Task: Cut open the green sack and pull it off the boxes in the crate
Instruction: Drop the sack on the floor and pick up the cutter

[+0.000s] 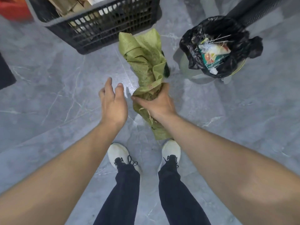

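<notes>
Right grip [156, 103] clutches bunched green woven sack [143, 60] over grey marble floor [56, 95]; left grip [113, 104] hovers beside, fingers relaxed, empty.

There is one green woven sack [146, 62], bunched into a roll. One black plastic crate [103, 28] stands by the far edge of the floor [48, 95]; the cardboard boxes [71, 5] in it are cut off by the frame and cannot be counted. One waste bin [185, 69] carries one black bag [243, 46]. The left hand [113, 104] and the right hand [159, 103] make two. The left shoe [118, 151] and the right shoe [172, 148] make two, both white. One red object [14, 10] sits at the far left corner.
</notes>
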{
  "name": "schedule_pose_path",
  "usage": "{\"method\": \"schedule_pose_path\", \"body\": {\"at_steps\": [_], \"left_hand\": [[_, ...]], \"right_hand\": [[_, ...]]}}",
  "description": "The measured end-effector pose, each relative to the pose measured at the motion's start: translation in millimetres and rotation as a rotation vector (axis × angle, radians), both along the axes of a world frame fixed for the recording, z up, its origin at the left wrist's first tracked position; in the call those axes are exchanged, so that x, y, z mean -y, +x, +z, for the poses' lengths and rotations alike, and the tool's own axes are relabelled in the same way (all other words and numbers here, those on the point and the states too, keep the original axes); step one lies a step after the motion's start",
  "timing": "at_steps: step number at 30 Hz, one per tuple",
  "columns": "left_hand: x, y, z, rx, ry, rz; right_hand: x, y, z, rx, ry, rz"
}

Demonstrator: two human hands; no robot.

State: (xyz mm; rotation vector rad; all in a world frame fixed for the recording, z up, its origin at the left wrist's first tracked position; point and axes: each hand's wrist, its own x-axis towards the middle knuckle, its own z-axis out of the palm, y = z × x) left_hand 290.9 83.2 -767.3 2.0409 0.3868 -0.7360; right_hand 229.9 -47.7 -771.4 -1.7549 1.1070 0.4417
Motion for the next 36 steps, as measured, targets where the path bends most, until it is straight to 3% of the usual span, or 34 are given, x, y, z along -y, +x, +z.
{"method": "schedule_pose_path", "body": {"at_steps": [9, 19, 27, 36], "left_hand": [[26.4, 2.2, -142.7, -0.063, -0.061, 0.054], [34.4, 26.7, -230.1, -0.15, -0.106, 0.086], [21.6, 18.6, -234.4, -0.185, -0.1, 0.154], [16.0, 14.4, -168.4, -0.207, -0.109, 0.129]], "right_hand": [[19.8, 5.2, -155.1, -0.035, -0.009, 0.074], [36.8, 16.2, -230.7, -0.098, -0.079, 0.197], [32.7, 4.3, -227.2, -0.146, -0.043, 0.202], [15.0, -1.7, -163.5, -0.035, -0.151, 0.166]]}}
